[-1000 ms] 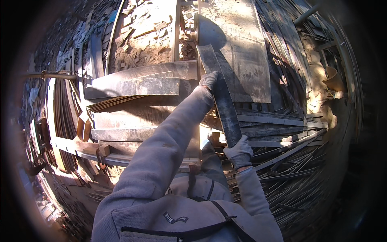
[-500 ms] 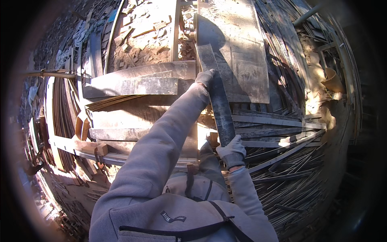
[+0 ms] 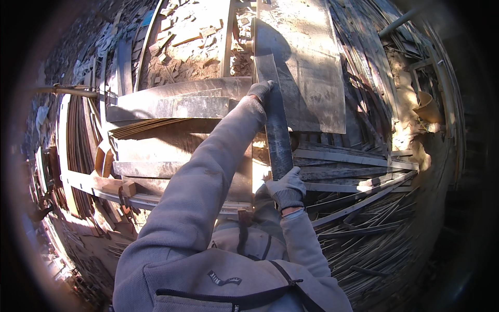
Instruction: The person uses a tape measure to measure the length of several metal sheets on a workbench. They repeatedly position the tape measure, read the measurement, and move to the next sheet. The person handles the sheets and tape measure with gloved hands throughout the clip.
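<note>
A long dark board [image 3: 278,122] runs away from me, its far end over the edge of a large grey panel [image 3: 317,99]. My left hand [image 3: 261,90], in a knit-cuffed glove, is closed on the board's left edge toward its far end. Around the near end, my gloved right hand [image 3: 287,188] is closed, its fingers partly hidden. Left of my left hand lies a stack of dark-faced boards [image 3: 200,107], some with their layered edges showing.
Wood scraps [image 3: 182,31] litter the ground beyond. Long strips [image 3: 358,244] lie heaped at the right, under pale beams [image 3: 343,156]. A wooden block [image 3: 128,188] sits on a rail at the left. At the far right stands a curved tan piece [image 3: 429,106].
Both hands have shifted a little, the right one leftward and away from me. The board's near end has swung left with it, so it lies more nearly straight ahead.
</note>
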